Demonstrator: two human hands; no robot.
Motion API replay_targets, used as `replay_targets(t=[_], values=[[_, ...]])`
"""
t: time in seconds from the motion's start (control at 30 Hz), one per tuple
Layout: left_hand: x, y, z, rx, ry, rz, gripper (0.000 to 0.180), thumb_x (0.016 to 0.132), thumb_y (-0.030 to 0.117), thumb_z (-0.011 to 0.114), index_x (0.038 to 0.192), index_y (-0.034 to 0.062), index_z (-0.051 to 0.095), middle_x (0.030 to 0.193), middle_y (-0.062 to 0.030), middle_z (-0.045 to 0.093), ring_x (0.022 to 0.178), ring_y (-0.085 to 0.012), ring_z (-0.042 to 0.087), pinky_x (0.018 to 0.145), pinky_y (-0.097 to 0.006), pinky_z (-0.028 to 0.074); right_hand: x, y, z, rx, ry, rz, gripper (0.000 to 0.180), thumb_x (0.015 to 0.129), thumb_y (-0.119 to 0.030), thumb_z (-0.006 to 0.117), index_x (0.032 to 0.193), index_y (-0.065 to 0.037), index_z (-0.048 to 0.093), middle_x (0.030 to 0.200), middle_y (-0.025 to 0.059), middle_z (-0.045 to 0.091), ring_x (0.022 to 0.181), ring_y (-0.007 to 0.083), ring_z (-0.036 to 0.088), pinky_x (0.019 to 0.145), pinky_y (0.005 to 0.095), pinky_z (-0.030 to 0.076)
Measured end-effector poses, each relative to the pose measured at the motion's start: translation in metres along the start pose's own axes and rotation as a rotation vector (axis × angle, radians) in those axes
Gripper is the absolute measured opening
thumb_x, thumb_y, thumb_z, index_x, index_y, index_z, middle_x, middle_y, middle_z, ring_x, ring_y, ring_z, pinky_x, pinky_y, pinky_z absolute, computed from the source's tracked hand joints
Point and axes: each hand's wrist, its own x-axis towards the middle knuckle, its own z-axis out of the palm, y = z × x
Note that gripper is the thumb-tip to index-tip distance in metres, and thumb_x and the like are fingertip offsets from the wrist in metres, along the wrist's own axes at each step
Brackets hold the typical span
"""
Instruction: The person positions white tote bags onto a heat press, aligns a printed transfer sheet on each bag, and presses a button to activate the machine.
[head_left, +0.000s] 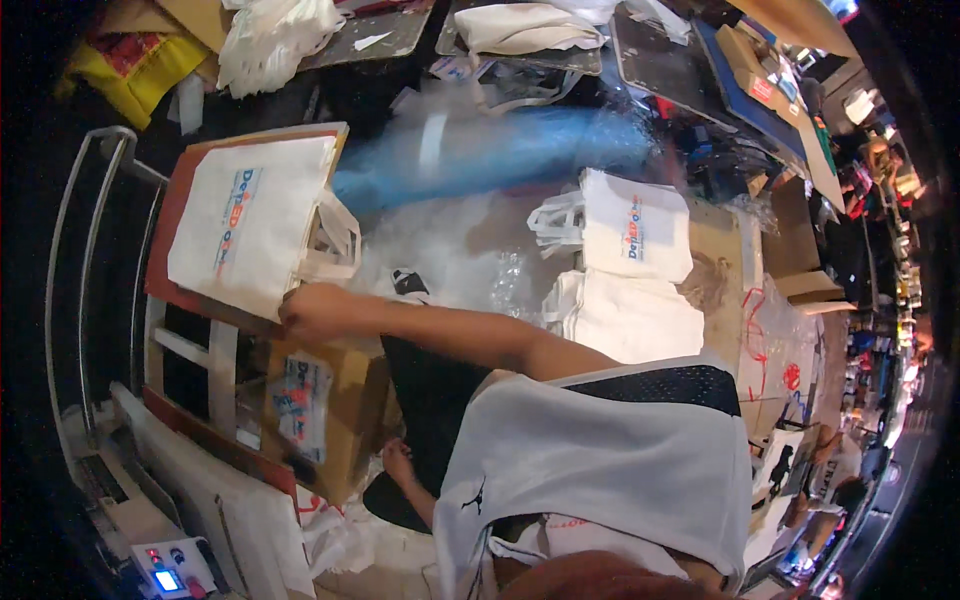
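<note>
Workshop floor, head view: cluttered with bags, cardboard and plastic film. Landmark: the red-brown board at left, set on a frame inside a metal rail.

1. Work item. The white tote bag lies flat on the board, printed side up. Its handles hang off the board's right edge.
2. My left hand sits at the bag's lower right corner, just off the board's near edge. The forearm reaches across from my body at right.
3. Fingers: curled shut, pressed together over the bag's hem, which they appear to pinch. The fingertips are hidden under the cloth.
4. My right hand is not visible.
5. Step in hand, as judged: handling the bag on the board by its corner. Whether it is being seated or lifted, I cannot tell.
6. Next move calls for an even pull along the hem so the cloth stays flat, with the handles kept off the printed face.

Also present: a cardboard box below the board, a stack of finished bags well to the board's right, and a control box further below.
</note>
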Motion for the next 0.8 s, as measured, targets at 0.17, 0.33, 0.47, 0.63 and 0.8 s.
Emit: replay_targets(t=[0.17, 0.33, 0.47, 0.63, 0.8], values=[[-0.015, 0.009, -0.003, 0.027, 0.042, 0.016, 0.022, 0.096, 0.019, 0.055, 0.096, 0.0021, 0.069, 0.076, -0.0049, 0.063, 0.065, -0.0133, 0.06, 0.057, -0.027, 0.048, 0.015, 0.048, -0.092, 0.314, 0.498, 0.402, 0.013, 0.088, -0.013, 0.061, 0.095, -0.005, 0.07, 0.09, 0.0113, 0.069, 0.083, 0.0218, 0.064, 0.076, 0.0355, 0.051], [-0.026, 0.033, -0.005, 0.043, 0.074, 0.061, 0.022, 0.099, 0.016, 0.052, 0.099, 0.0017, 0.069, 0.077, -0.0057, 0.064, 0.067, -0.013, 0.06, 0.06, -0.027, 0.049, 0.062, 0.229, -0.224, -0.401, 0.963, 0.323, 0.022, 0.084, -0.018, 0.065, 0.096, -0.001, 0.07, 0.093, 0.0165, 0.07, 0.086, 0.0287, 0.067, 0.078, 0.0391, 0.052], [-0.027, 0.018, -0.006, -0.057, 0.101, 0.034, 0.02, 0.1, 0.016, 0.053, 0.101, 0.0018, 0.067, 0.079, -0.0053, 0.064, 0.066, -0.0125, 0.059, 0.059, -0.028, 0.049, 0.119, 0.307, -0.286, -0.84, 0.661, 0.491, 0.039, 0.082, -0.028, 0.068, 0.111, -0.003, 0.066, 0.112, 0.023, 0.066, 0.107, 0.0387, 0.061, 0.091, 0.048, 0.049], [-0.028, 0.067, -0.003, -0.067, 0.099, -0.046, 0.018, 0.1, 0.016, 0.055, 0.102, 0.0017, 0.066, 0.085, -0.0048, 0.064, 0.067, -0.0122, 0.06, 0.062, -0.028, 0.05, 0.168, 0.381, -0.348, -1.169, 0.311, 0.489, 0.071, 0.079, -0.039, 0.074, 0.138, -0.007, 0.049, 0.14, 0.0169, 0.053, 0.125, 0.0407, 0.051, 0.103, 0.0526, 0.042], [-0.023, 0.05, -0.009, -0.105, 0.051, -0.059, 0.019, 0.101, 0.018, 0.056, 0.102, 0.0024, 0.066, 0.086, -0.0041, 0.064, 0.071, -0.0104, 0.059, 0.064, -0.026, 0.047, 0.186, 0.403, -0.337, -1.293, 0.204, 0.623, 0.08, 0.081, -0.046, 0.073, 0.146, -0.014, 0.041, 0.15, 0.0096, 0.044, 0.131, 0.038, 0.047, 0.105, 0.0506, 0.041]])
